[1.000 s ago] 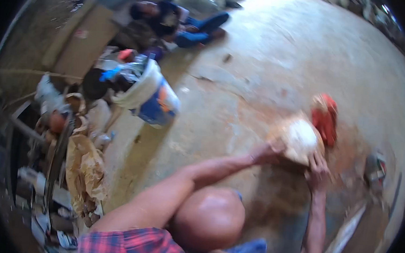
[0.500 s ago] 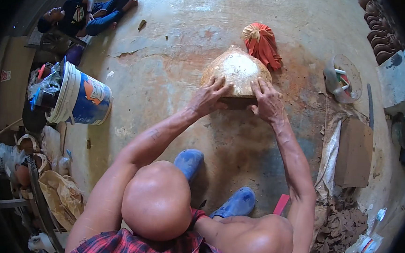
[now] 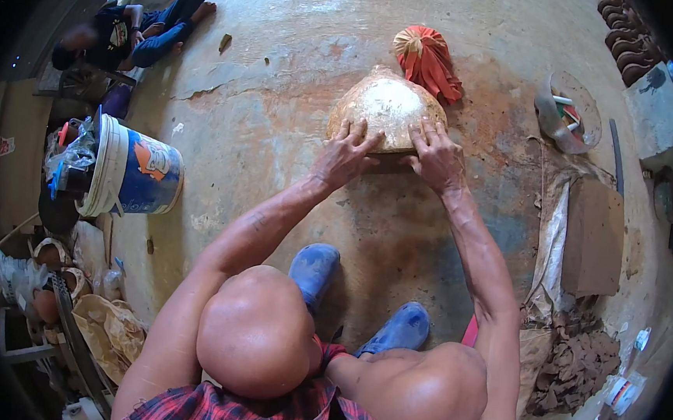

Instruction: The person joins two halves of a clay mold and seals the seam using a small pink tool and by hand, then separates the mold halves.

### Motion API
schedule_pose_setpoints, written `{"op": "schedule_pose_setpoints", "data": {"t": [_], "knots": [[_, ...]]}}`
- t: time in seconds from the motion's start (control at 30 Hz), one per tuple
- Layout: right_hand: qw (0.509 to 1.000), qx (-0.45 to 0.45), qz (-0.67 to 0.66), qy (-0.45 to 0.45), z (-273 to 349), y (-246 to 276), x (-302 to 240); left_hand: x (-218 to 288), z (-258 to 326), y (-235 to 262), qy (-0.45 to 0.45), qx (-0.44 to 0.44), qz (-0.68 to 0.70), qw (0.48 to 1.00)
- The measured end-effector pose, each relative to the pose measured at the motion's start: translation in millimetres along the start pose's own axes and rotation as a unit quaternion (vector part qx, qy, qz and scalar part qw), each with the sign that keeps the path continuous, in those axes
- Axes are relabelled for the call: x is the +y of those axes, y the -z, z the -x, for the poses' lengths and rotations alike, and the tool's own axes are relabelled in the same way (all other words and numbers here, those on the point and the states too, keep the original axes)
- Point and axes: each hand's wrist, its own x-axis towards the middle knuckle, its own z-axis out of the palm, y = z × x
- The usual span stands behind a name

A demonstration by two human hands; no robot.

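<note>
A broad tan piece (image 3: 391, 104) with a rounded outline, a stubby far tip and a whitish powdery top rests on the floor ahead of me; I cannot tell its exact kind. My left hand (image 3: 346, 153) grips its near left edge, fingers laid over the top and thumb at the front side. On the near right edge my right hand (image 3: 438, 156) has the same hold. The piece's near side is dark and partly hidden by my hands. Just beyond it, touching or close, lies a bundled orange-red cloth (image 3: 428, 64) with a beige round end.
To the left stands a blue-and-white bucket (image 3: 143, 167) filled with odds and ends. A brown block (image 3: 594, 237) and crumpled clay scraps (image 3: 575, 375) lie right. A bowl (image 3: 569, 117) holds small tools. Another person (image 3: 134, 32) sits at the far left. My blue shoes (image 3: 314, 275) are below.
The whole view has turned slightly. Both hands keep their hold on the tan piece, with no clear movement against the floor.
</note>
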Motion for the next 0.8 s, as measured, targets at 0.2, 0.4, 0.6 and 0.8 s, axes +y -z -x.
{"op": "schedule_pose_setpoints", "data": {"t": [0.2, 0.4, 0.6, 0.8], "knots": [[1.0, -0.005, -0.018, -0.015, 0.2, -1.7, -8.8, -1.5, 4.8, 1.8, 0.024, -0.012, 0.049, 0.998], [1.0, 0.005, -0.006, -0.021, 3.5, -17.2, -6.1, 7.7, 0.2, -7.7, 0.031, 0.019, 0.006, 0.999], [0.998, 0.036, -0.026, -0.039, 7.1, -11.9, -19.2, 10.1, 1.5, -5.4, 0.032, 0.025, 0.0, 0.999], [0.996, 0.084, -0.004, -0.034, 9.3, -26.6, -18.0, 9.4, -0.3, -8.7, 0.026, 0.047, -0.003, 0.999]]}}
